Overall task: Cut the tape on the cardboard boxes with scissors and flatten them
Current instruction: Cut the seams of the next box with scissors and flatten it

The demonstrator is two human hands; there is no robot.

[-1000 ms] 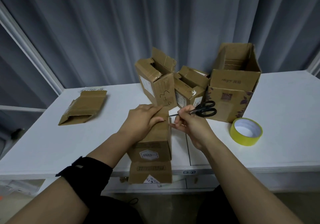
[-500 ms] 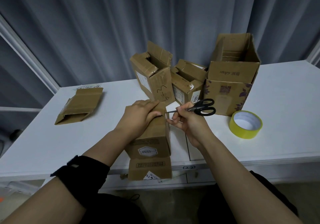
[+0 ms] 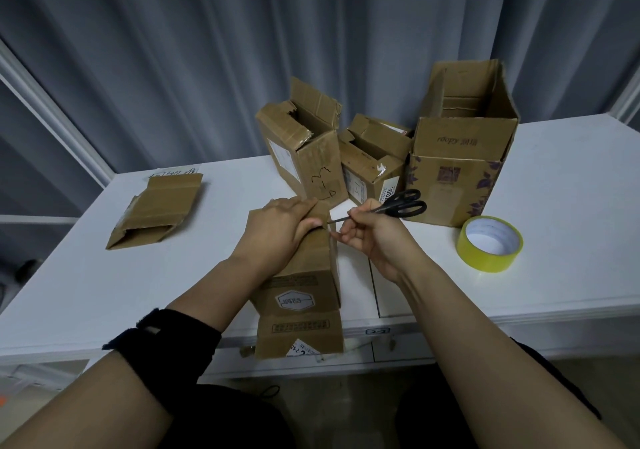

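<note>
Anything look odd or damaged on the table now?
The right hand grips the scissors by the blades, finger loops empty. The leftmost standing box has a ragged, torn top flap. The near box overhangs the table edge.

Bg: grey-blue pleated curtain (image 3: 173,50) across whole upper frame. White trim (image 3: 52,109) runs diag at left, another bit far right. White table (image 3: 104,292) spans mid frame, drawer front (image 3: 401,351) under its near edge. Beige floor (image 3: 581,376) lower right. Light dim, flat.
</note>
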